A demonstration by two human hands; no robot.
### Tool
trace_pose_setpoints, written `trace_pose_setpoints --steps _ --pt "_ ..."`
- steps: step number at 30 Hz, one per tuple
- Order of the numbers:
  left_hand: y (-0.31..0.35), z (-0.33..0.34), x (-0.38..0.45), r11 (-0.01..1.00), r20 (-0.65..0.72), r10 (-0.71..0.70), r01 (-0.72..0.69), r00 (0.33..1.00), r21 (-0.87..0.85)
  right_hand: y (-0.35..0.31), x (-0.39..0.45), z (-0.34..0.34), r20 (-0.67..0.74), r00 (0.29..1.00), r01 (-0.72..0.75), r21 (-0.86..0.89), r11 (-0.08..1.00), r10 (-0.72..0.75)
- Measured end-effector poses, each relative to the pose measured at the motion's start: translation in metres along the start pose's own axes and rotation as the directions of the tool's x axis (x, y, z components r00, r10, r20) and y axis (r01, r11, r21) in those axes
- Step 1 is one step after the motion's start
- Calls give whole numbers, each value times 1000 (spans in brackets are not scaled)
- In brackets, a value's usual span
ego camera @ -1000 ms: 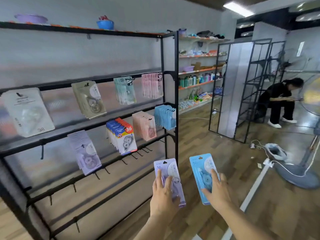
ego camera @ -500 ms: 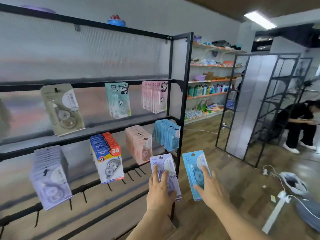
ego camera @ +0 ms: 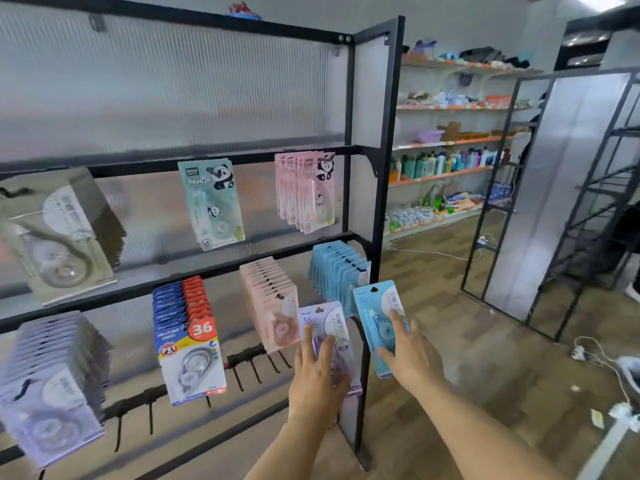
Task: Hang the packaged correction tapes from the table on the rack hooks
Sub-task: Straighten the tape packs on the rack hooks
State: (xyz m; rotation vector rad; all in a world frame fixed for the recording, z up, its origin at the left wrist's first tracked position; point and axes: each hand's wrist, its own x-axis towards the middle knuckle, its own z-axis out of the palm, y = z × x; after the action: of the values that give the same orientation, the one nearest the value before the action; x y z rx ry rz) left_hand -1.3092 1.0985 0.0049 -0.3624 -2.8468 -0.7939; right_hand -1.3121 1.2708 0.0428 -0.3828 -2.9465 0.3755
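My left hand (ego camera: 317,377) holds a purple correction tape pack (ego camera: 325,329) upright near the rack's right post. My right hand (ego camera: 412,358) holds a blue correction tape pack (ego camera: 375,308) just right of it, in front of the hanging blue stack (ego camera: 337,271). The black rack (ego camera: 381,168) carries hanging stacks: pink packs (ego camera: 273,299), blue-and-red packs (ego camera: 188,334), purple packs (ego camera: 52,382), and panda packs (ego camera: 213,202) above. Several bare hooks (ego camera: 256,363) jut from the lowest bar, left of my left hand.
A second black frame rack (ego camera: 540,202) stands to the right on the wooden floor. Wall shelves (ego camera: 450,143) with bottles and goods line the back. Cables and a white power strip (ego camera: 588,355) lie on the floor at right.
I have moved closer to the rack and the view has swung left. Both hands have carried their packs up toward the rack's right end.
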Motion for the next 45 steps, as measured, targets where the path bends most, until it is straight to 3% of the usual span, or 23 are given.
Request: trace_pose_setpoints --steps 8,16,36,40,45 --pt "28 17 43 992 -65 -123 122 990 -7 13 70 5 49 991 122 37 992 -124" --pt "29 31 54 982 -73 -179 182 981 41 18 103 21 61 988 135 94 986 -141" --pt "-3 53 44 977 -57 -171 177 984 115 6 138 53 89 965 243 66 968 -248" --pt "-5 47 26 977 -91 -155 166 984 133 1 118 58 -59 972 228 43 973 -226" --pt "-23 27 -1 971 -157 -182 203 971 125 -38 69 69 -123 907 418 144 897 -403"
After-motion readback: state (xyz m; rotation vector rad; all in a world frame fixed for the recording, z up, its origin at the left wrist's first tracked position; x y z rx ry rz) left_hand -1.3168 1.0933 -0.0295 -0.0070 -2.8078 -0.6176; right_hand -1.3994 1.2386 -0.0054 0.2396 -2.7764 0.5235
